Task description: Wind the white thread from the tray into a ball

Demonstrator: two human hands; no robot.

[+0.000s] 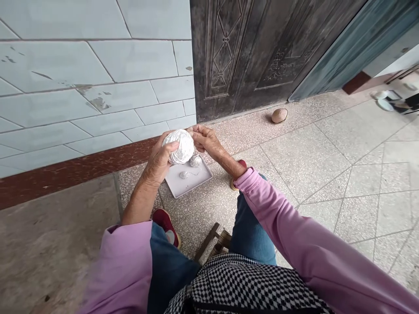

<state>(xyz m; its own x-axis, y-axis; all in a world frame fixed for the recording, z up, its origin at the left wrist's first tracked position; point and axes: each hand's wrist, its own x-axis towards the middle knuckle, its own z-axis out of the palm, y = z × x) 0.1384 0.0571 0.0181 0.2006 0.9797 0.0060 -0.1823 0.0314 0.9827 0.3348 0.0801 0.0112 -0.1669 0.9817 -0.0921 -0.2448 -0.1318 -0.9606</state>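
A large ball of white yarn [182,147] rests in my left hand [159,160], the thumb laid across its near face and the fingers behind it. At the ball's right side is my right hand [206,140], its fingers pinched together close to the yarn; the strand between them is too fine to make out. Below the ball, a shallow pale tray [179,190] lies on the floor. Inside it are a smaller ball of yarn [195,161] and a little wound bundle [184,175], with a thin thread trailing between them.
A tiled wall [59,65] and a dark carved door [235,56] stand in front. On the floor by the door lies a rounded tan object [279,115]. Part of a wooden stool [209,240] shows between my legs. Several dishes [384,104] sit far right.
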